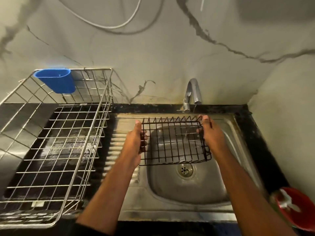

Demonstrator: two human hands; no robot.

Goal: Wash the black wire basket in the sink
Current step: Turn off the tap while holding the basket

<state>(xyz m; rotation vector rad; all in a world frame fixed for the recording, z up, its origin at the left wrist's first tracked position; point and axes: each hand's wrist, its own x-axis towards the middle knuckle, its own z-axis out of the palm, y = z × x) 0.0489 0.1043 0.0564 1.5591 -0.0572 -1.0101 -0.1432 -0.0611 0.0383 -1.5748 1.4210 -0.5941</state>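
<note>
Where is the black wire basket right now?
In the head view, the black wire basket is held over the sink between the left hand and right hand, below the tap.

Home kitchen: steel sink [226,126] w/ tap [193,92], dish rack [105,99].

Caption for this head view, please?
Both hands hold the black wire basket over the steel sink, near the tap.

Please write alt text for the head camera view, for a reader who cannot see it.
Both hands hold a black wire basket over a steel sink, the left hand on its left side, the right hand on its right, below a chrome tap. A large silver dish rack with a blue cup stands left.
</note>
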